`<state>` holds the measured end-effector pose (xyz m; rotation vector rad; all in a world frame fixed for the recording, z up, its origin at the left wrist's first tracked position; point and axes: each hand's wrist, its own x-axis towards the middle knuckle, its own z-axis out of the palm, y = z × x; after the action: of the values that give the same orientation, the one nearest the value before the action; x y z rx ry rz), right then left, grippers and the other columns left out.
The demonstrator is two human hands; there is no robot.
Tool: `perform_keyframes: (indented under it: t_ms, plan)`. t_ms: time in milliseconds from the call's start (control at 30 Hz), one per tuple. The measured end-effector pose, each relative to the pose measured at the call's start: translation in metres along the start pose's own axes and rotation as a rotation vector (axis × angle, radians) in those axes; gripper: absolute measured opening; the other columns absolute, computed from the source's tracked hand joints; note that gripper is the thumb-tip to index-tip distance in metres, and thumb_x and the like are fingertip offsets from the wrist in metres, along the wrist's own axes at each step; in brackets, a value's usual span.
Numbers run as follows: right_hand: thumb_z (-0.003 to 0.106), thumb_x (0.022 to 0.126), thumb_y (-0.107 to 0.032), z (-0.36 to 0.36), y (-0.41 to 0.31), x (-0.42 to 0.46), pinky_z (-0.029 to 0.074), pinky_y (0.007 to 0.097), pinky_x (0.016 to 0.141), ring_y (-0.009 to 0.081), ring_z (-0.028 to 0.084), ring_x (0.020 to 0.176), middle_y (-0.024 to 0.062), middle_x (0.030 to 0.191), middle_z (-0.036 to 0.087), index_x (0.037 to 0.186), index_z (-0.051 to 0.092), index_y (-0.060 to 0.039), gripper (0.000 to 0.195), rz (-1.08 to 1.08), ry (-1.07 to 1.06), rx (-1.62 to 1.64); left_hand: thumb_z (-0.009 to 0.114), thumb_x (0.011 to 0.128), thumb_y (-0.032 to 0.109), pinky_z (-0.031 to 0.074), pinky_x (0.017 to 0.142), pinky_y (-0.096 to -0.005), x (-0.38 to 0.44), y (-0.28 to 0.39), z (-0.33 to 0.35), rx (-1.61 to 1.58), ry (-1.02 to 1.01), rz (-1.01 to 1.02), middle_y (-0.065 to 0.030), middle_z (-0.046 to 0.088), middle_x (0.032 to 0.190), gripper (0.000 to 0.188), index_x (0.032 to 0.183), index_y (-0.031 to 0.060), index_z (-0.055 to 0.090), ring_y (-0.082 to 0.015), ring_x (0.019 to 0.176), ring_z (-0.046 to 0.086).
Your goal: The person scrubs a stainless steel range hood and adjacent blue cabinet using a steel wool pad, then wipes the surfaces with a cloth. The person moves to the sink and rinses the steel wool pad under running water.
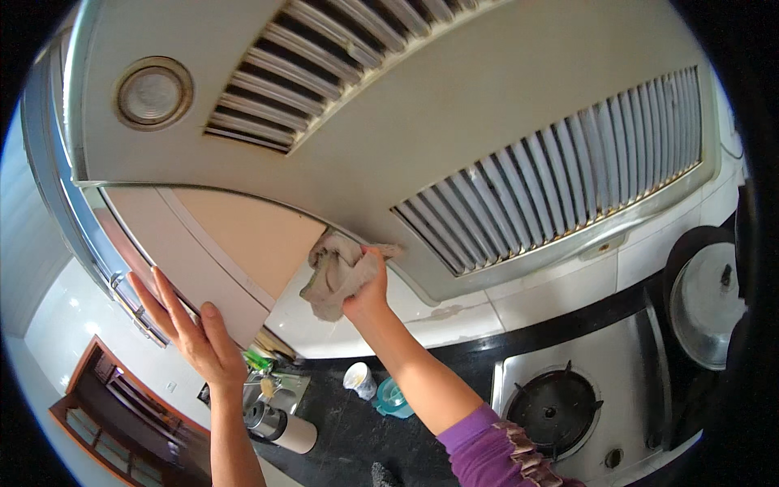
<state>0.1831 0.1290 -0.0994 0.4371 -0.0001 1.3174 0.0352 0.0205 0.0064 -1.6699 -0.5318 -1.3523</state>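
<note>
My right hand [369, 286] grips a crumpled greyish cleaning cloth [338, 274]. The cloth lies against the lower side edge of a range hood [438, 134], where the hood meets the wall cabinet beside it. Part of the cloth hides that edge. My left hand [198, 332] holds nothing; its fingers are spread against the lower edge of the wall cabinet [201, 262], near the cabinet door. Two slatted grilles show on the hood's underside, the front grille [322, 55] and the rear grille [560, 170], plus a round lamp [153, 93]. Brownish grime marks the grille edges.
Below is a black countertop [347, 444] with a gas stove [551, 414], a paper cup [359, 380], a teal plastic container [392, 399] and a white thermos [292, 430]. A sink [283, 395] lies at left. A lidded pan [706, 304] stands at far right.
</note>
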Motion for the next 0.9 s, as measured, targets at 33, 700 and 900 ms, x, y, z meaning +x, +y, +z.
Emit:
perform_keyframes:
  t_ms: [33,700,900]
  plan:
    - [0.049,0.077,-0.030,-0.014,0.001,0.000,0.047,0.0381,0.078,0.0237,0.056,0.086,0.0062,0.090,0.057,0.092,0.055,-0.0103,0.025,0.005,0.023,0.017,0.035,0.089,0.034,0.016,0.103,-0.0472,-0.001,-0.001,-0.001,0.019,0.002,0.004,-0.0157,0.011,0.142,0.050,0.134,0.0129,0.030,-0.0329,0.131,0.014]
    - [0.049,0.078,-0.027,0.070,0.041,-0.014,0.037,0.0355,0.077,0.0261,0.047,0.085,0.0156,0.093,0.051,0.093,0.047,0.0039,0.035,-0.103,-0.011,-0.182,0.034,0.088,0.039,0.019,0.102,-0.0459,-0.001,-0.001,-0.001,0.039,-0.033,-0.012,-0.0141,0.014,0.142,0.053,0.134,0.0111,0.031,-0.0283,0.131,0.015]
    - [0.033,0.091,-0.016,0.052,0.057,-0.082,0.041,0.0397,0.074,0.0311,0.053,0.083,0.0226,0.087,0.053,0.096,0.047,0.0043,0.025,-0.325,-0.311,-1.089,0.032,0.089,0.038,0.019,0.102,-0.0456,-0.001,0.001,-0.001,0.022,-0.029,-0.006,-0.0143,0.013,0.142,0.053,0.134,0.0108,0.029,-0.0293,0.131,0.015]
